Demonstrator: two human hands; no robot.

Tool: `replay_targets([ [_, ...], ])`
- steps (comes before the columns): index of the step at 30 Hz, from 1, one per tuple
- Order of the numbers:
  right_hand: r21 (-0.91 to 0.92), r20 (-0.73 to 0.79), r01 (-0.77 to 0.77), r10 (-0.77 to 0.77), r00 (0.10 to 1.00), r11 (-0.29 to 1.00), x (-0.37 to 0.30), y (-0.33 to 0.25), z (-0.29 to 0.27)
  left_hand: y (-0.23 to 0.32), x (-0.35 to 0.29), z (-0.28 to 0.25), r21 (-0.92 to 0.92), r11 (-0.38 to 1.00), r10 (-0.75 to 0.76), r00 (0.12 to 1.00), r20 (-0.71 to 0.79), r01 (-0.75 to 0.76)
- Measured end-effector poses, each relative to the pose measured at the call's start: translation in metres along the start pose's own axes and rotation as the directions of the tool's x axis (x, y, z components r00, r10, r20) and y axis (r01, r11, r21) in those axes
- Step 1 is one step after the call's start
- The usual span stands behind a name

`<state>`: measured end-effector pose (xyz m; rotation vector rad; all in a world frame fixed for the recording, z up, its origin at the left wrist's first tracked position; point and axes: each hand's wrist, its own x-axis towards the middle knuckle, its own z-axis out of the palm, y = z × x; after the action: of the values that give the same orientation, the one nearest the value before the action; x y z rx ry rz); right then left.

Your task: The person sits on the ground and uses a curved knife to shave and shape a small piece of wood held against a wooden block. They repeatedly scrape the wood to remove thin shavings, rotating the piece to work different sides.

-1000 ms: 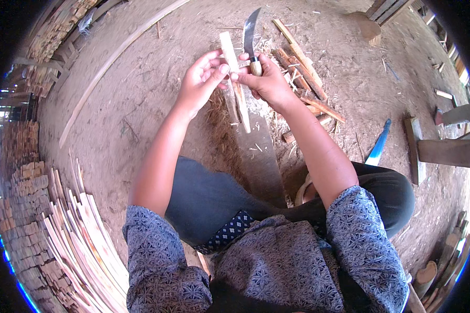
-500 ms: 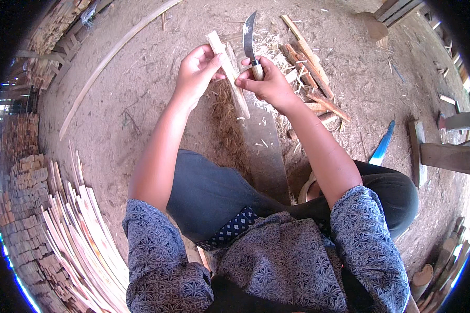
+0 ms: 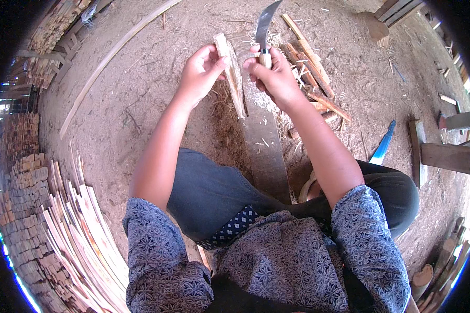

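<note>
My left hand (image 3: 198,78) pinches a pale split stick of wood (image 3: 235,89) near its upper end. The stick slants down toward me over a worn wooden plank (image 3: 265,148), its lower tip at or just above the surface. Closed around a short light handle, my right hand (image 3: 278,81) holds a curved-blade knife (image 3: 265,25) upright, the blade pointing away from me. The knife stands to the right of the stick, apart from it. My right fingertips no longer touch the wood.
Split wood sticks (image 3: 313,68) and shavings lie right of the plank. Long pale strips (image 3: 83,224) and stacked wood pieces (image 3: 23,208) line the left side. A blue-and-white object (image 3: 384,143) lies beyond my right knee, near a wooden stand (image 3: 444,157).
My right hand has let go of the stick and moved up and slightly right with the knife. The stick has shifted slightly right and turned in my left hand.
</note>
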<state>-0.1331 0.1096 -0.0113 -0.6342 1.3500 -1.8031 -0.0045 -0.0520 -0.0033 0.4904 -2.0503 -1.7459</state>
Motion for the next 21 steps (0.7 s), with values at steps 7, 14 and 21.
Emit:
replay_targets([
  [7, -0.150, -0.036, 0.005, -0.010, 0.999, 0.989, -0.004, 0.002, 0.009, 0.000, 0.001, -0.005, -0.093, 0.996, -0.012, 0.992, -0.122, 0.000],
  [14, -0.241, 0.024, 0.032, -0.027, 0.999, 0.970, -0.009, 0.018, 0.016, 0.004, -0.001, 0.000, -0.062, 0.998, -0.007, 0.993, -0.115, 0.000],
  [21, -0.273, 0.023, 0.081, -0.078, 0.997, 0.959, -0.005, 0.028, 0.011, 0.005, -0.001, 0.004, -0.039, 0.999, -0.015, 0.991, -0.131, 0.010],
])
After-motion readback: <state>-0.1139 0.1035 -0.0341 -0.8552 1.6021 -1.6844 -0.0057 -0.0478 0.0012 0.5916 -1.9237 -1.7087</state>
